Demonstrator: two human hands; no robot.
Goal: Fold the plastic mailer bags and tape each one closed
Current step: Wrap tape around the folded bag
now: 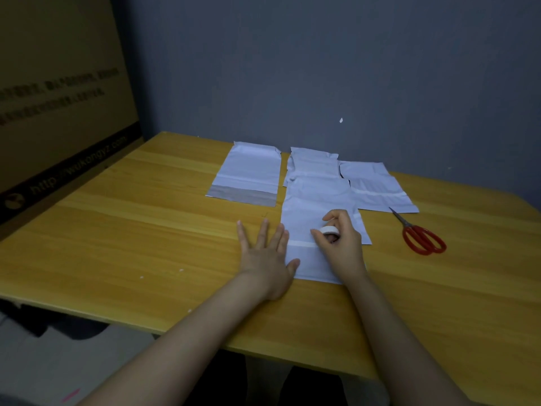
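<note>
Left hand (266, 253) flat, fingers spread, at edge of bag (310, 206); right hand (342, 244) gripping tape roll (329, 230) atop it. Scissors (421, 237) to right; three far bags (248, 174) beyond fingertips.

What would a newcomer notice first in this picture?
First, the two hands at mid-table: the left hand lies flat at the edge of the nearest white mailer bag, while the right hand holds a tape roll on that bag. Next, the red scissors to the right stand out against the yellow table, and three more bags lie behind.
</note>
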